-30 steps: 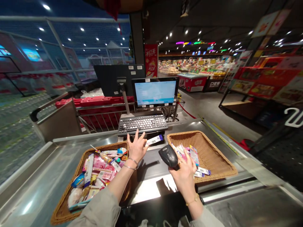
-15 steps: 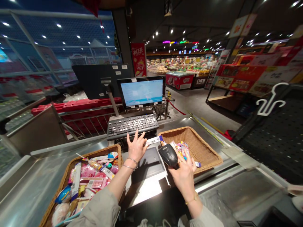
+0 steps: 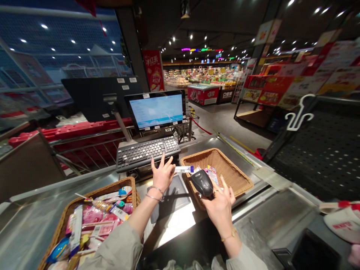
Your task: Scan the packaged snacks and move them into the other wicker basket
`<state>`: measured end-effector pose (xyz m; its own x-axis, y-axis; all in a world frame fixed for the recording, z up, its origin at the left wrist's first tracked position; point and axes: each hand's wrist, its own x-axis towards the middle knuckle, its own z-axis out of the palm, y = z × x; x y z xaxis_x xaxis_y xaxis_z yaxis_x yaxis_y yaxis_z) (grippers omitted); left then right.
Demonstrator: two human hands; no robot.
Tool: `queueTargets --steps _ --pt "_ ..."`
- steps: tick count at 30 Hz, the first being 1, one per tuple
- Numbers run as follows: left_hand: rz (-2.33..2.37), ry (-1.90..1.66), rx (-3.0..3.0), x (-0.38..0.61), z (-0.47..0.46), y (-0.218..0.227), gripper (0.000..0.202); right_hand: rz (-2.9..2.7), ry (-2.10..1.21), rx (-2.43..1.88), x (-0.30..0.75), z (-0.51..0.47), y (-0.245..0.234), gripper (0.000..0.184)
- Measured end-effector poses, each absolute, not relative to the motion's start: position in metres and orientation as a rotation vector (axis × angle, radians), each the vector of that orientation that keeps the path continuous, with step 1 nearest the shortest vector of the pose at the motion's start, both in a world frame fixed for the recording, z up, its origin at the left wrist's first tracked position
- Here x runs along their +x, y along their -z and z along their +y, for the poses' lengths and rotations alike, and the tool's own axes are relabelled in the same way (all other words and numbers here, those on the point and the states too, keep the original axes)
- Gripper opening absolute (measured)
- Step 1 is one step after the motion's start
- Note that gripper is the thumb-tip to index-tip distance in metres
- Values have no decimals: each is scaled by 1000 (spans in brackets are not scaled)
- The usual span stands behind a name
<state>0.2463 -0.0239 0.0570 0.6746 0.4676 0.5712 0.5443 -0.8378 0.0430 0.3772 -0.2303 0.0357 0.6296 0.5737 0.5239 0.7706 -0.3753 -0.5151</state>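
My left hand (image 3: 163, 175) pinches one end of a slim white packet (image 3: 184, 169) with a blue tip, thumb and forefinger together and the other fingers spread. The packet's barcode side faces me. In my right hand (image 3: 221, 204) is a black barcode scanner (image 3: 201, 183), its head close to the packet's blue end. Behind the scanner stands a wicker basket (image 3: 239, 180) with a few colourful packets (image 3: 213, 174) in it. A second wicker basket (image 3: 57, 221), full of wrapped sweets and small packets, is left of my left forearm.
A keyboard (image 3: 149, 152) and a lit monitor (image 3: 157, 109) stand just beyond my left hand. A grey flat panel (image 3: 177, 195) lies in the counter between the baskets. At right are a white hanger (image 3: 298, 116) and a black perforated panel (image 3: 323, 150).
The view has turned slightly right. The slim packet has swung from a slant to nearly level, and the scanner head now sits just beside its blue end. Both hands keep their grip.
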Motion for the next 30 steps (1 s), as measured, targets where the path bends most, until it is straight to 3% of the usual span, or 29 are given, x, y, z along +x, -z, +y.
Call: queueTargets --steps 16,23,30 --pt "-663 799 -2844 285 -28 -53 31 -949 311 -2155 396 -244 -36 28" --pt "-608 813 -2880 308 -37 -54 51 -907 331 -2173 399 -250 -39 29" --pt "-676 840 -2860 303 -32 -57 46 -912 365 -2172 401 -248 -35 28"
